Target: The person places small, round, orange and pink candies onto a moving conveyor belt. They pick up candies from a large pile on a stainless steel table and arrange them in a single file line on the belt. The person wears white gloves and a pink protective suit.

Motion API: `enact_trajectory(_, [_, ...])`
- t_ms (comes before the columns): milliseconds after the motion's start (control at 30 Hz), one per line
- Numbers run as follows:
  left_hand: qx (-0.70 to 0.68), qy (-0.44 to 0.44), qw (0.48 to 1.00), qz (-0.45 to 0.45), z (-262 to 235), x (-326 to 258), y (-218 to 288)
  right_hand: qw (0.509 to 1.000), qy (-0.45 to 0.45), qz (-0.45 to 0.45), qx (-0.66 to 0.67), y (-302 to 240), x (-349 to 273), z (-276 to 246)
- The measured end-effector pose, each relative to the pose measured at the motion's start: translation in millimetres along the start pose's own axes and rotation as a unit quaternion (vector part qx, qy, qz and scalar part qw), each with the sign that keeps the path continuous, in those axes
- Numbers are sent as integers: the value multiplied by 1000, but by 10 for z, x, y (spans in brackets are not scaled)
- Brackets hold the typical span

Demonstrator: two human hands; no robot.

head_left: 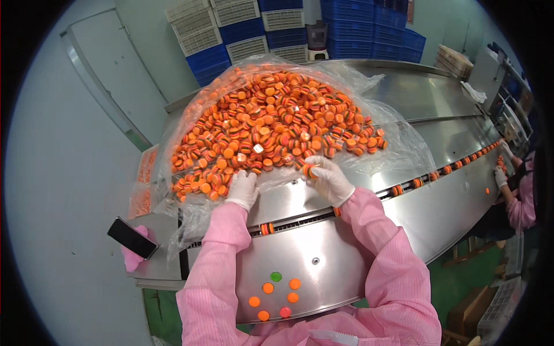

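Observation:
A big heap of round striped candies (271,109), orange with red, green and dark layers, lies on a clear plastic sheet (404,138) over the steel table. My white-gloved right hand (330,180) pinches one striped candy (308,171) between thumb and fingers at the heap's near edge. My left hand (243,190), also gloved, has its fingers curled in against the candies at the heap's front; whatever they hold is hidden. Just below both hands runs a narrow conveyor track (300,221). One striped candy (266,229) stands in it near my left forearm, and several more line it toward the right.
Loose orange, green and red discs (293,297) lie on the steel near me. A phone (133,237) rests on pink cloth at left. A co-worker's gloved hands (501,175) are at the track's far right. Stacked crates (242,29) stand behind the table.

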State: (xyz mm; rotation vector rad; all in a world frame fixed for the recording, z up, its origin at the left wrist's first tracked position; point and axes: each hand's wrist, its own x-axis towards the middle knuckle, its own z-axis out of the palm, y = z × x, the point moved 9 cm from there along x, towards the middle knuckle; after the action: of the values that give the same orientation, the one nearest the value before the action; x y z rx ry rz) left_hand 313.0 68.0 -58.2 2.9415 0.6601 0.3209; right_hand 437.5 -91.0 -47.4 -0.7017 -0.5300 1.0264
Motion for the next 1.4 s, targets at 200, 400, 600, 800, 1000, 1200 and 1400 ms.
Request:
enact_trajectory(200, [6,-41,999,11,146,71,16,984,-19,45,169,55,-490,78])
enact_trajectory(400, [-32,-153,977,141,76,-678,463,982,21,18,188,110,-703,-123])
enact_trajectory(600, [20,-195,972,127,140,-1033,708,979,108,83,150,238,-757,-301])
enact_trajectory(800, [41,-231,962,141,136,-1038,743,994,39,88,54,207,-926,-374])
enact_trajectory(1000, [-100,-131,977,135,-116,-807,991,992,8,127,10,195,-1016,-245])
enact_trajectory(1200, [-723,-171,667,-49,212,-847,1570,833,-16,-33,-551,-56,-1055,196])
enact_trajectory(1400, [-871,-190,446,-77,361,-920,1689,573,-33,-196,-795,-172,-1149,645])
